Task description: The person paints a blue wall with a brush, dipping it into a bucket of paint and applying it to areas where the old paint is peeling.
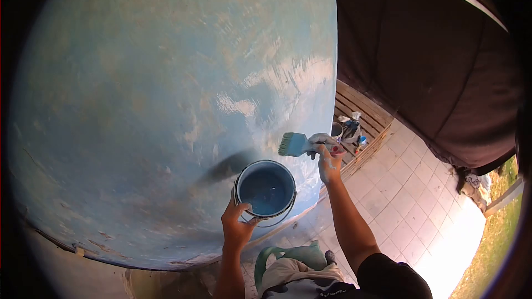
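My left hand (237, 226) grips a round paint bucket (266, 189) at its near left side, thumb over the rim. Blue paint (265, 192) lies inside, and a thin wire handle hangs below the rim. Fingers wrapped round its handle, my right hand (326, 152) holds a wide paintbrush (293, 144) just above and right of the bucket. The brush is coated blue, its greenish bristles pointing left. Paint smears cover the right fingers and wrist. Behind both hands rises a large curved blue surface (166, 105), with patchy colour and wet, shiny streaks near the brush.
To the right, a slatted wooden pallet (363, 111) carries a small bucket (336, 130), bags and a blue-topped container. A dark brown cloth (426, 61) hangs at upper right. Pale tiles (399, 199) cover the floor. A green plastic chair (302, 254) shows by my legs.
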### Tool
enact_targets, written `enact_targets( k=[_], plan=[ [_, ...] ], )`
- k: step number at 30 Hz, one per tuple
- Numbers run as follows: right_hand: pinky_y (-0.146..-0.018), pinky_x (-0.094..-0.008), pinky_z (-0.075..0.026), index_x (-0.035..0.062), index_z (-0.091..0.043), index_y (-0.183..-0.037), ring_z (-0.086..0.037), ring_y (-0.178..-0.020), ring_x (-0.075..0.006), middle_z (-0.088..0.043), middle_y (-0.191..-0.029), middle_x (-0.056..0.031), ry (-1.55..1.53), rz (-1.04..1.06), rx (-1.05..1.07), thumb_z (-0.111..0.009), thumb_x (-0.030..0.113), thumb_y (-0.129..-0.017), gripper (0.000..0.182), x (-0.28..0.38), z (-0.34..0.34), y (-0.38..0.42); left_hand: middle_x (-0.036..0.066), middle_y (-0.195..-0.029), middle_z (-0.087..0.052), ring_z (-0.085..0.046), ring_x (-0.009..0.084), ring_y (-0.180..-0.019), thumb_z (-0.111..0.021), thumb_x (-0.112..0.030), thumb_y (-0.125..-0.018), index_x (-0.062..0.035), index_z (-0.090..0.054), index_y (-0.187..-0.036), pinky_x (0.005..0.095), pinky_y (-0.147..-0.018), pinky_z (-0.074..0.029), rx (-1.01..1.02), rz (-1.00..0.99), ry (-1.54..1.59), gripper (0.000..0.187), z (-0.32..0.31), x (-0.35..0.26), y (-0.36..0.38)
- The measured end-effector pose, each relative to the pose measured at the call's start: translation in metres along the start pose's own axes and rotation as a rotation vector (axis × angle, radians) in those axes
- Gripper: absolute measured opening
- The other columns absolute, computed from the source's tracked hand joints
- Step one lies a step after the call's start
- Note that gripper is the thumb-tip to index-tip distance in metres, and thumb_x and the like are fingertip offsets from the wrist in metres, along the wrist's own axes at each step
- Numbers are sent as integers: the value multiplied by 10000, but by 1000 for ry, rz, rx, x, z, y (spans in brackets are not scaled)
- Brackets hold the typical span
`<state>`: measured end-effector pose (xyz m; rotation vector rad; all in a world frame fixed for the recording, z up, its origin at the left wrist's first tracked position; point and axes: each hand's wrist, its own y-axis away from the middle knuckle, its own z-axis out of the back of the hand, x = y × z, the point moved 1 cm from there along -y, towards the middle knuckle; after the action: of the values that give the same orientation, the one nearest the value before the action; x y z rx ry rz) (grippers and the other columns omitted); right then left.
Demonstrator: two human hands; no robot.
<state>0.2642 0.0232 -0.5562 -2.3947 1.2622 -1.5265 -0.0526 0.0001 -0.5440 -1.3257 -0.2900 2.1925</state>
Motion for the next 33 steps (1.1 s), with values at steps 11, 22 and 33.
enact_targets(
  k=[11,22,33],
  plan=[
    [-730,-392,-519,31,-675,-907,-650,-822,-289,-656,-903,-140,551,84,809,-801,50,-761,193,72,-64,33,354,-1448,-540,-636,484,-1247,-898,15,-535,-83,-674,-913,450,-966,-570,-17,-228,-141,451,-3,27,20],
    [-763,-458,-565,4,-722,-1021,-675,-856,-406,-672,-938,-190,961,75,789,-803,195,-846,270,5,-52,80,395,-1425,-539,-505,574,-1359,-898,-173,-726,-126,-624,-867,528,-1056,-506,-78,-364,-292,311,-29,50,37],
    [-769,-424,-569,3,-739,-975,-689,-850,-370,-697,-926,-169,846,55,782,-828,152,-828,227,-12,-23,88,413,-1471,-478,-489,558,-1383,-903,-144,-587,-126,-721,-901,521,-1037,-527,-33,-328,-238,364,-43,72,38]
  ],
)
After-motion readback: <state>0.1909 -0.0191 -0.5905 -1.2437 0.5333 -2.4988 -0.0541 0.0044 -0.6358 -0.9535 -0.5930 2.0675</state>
